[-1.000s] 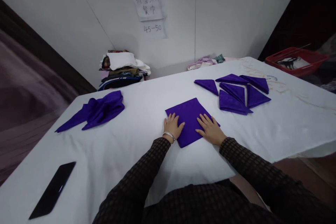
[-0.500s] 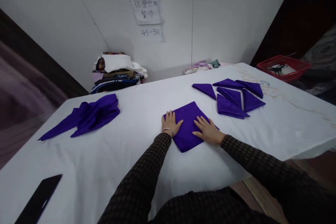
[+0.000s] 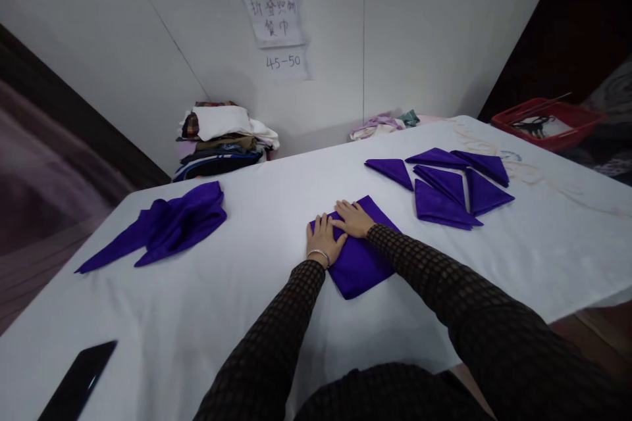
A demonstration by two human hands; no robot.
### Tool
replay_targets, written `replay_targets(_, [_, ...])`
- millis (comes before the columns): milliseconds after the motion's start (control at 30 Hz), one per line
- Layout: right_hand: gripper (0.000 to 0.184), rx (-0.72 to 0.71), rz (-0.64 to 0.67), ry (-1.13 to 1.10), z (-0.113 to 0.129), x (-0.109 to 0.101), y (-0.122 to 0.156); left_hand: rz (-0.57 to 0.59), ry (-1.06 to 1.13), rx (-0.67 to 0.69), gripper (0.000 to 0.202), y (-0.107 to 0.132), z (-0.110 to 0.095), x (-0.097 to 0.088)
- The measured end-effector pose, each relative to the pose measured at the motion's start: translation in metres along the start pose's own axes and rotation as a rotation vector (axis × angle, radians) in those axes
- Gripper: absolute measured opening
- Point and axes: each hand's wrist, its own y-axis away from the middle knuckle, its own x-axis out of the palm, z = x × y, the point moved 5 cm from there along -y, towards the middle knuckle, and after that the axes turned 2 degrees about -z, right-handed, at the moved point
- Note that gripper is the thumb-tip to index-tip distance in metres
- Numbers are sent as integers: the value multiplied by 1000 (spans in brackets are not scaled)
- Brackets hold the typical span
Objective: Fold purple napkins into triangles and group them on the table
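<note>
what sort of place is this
Probably a fabric workroom: purple cloths lie across a white-covered table, stacked fabrics sit behind it, and a handwritten sign is on the wall.

The left hand (image 3: 324,241) lies palm down; the right hand (image 3: 353,219), likewise flat, angles leftward just beside it, both arms (image 3: 269,329) extended.

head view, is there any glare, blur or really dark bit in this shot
Head view: a glint on the black slab and shiny highlights along the sign's top edge; head view, left side: the pinkish surface looks smeared; head view, upper right: the dark area hides detail; head view, middle: purple cloth looks fairly clear.
</note>
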Motion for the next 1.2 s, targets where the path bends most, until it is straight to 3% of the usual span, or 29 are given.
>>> replay_targets(233, [73, 157, -40, 78, -46, -11, 6, -12, -2, 6, 80, -1, 1, 3])
replay_targets(533, [76, 298, -70, 111, -72, -16, 19, -5, 7, 2, 80, 0, 0, -1])
replay_targets(767, [75, 411, -15, 114, -92, -29, 30, -3, 21, 3, 81, 0, -2, -1])
replay_targets(867, [77, 417, -38, 96, -77, -34, 36, -7, 21, 2, 81, -1, -2, -2])
replay_targets(1000, [78, 136, -134, 162, -17, -27, 43, -16, 19, 9, 78, -2, -1, 0])
replay_targets(1067, [78, 13, -119, 160, 7, -17, 45, -2, 20, 14, 74, -3, -1, 1])
replay_targets(1133, [76, -23, -44, 119, 14, -6, 47, 13, 22, 10, 71, -3, -1, 3])
replay_targets(1200, [73, 8, 10, 89, 4, -1, 47, 11, 23, 7, 72, -3, -1, 3])
